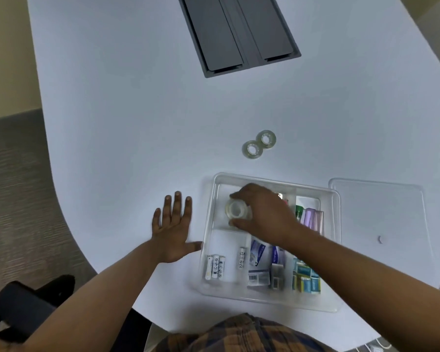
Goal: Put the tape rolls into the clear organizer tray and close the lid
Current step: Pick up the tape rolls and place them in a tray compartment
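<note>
The clear organizer tray (334, 250) sits open on the white table near me. My right hand (262, 214) reaches into its far-left compartment and grips a clear tape roll (236, 209) between thumb and fingers. Two more clear tape rolls lie flat on the table beyond the tray, touching each other: one (252, 149) and one (266, 139). The clear lid (379, 212) lies flat to the right of the tray. My left hand (174, 224) rests flat on the table with fingers spread, its thumb against the tray's left wall.
Inside the tray are several white batteries (215, 267), small boxes (258, 275) and coloured items (306, 278). A grey cable hatch (239, 34) is set into the table far ahead. The table edge curves at the left; a black chair (23, 301) stands below it.
</note>
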